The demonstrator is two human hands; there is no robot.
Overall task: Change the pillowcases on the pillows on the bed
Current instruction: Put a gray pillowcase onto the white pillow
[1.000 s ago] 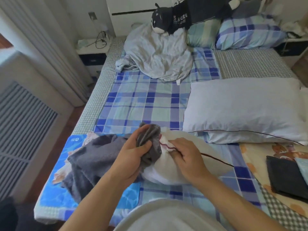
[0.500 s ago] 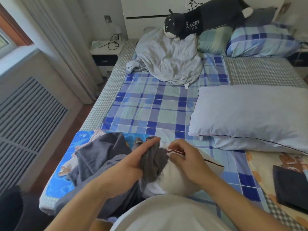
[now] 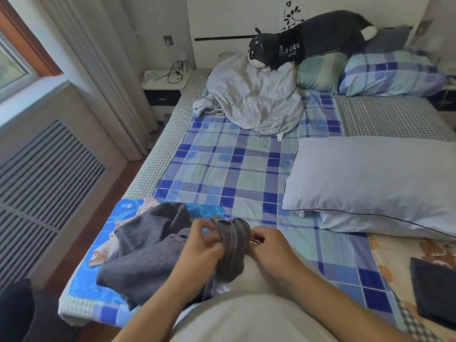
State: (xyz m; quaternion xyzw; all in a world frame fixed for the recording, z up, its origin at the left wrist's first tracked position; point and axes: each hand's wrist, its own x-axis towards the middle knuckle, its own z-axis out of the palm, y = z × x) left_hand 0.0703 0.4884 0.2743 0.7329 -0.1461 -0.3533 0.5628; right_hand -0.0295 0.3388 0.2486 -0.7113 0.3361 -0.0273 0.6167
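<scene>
Fingers of both our hands are curled and clamped on cloth: our left hand (image 3: 202,245) pinches the bunched mouth of the grey pillowcase (image 3: 232,245), and our right hand (image 3: 269,245) grips the piped edge of the white pillow (image 3: 256,275) lying against our body at the foot of the bed (image 3: 222,169). From the head view we judge this pillow barely started; most of the grey cloth trails loose to our left over a blue mat (image 3: 108,235). A second pillow (image 3: 370,183) lies bare-looking to our right, and two plaid pillows (image 3: 389,72) sit at the headboard under a plush dog (image 3: 308,43), so much seems left. A crumpled sheet (image 3: 254,102) lies beyond. Open plaid sheet ahead gives room to push; the bed's left edge is near the mat, so cloth could slide off.
</scene>
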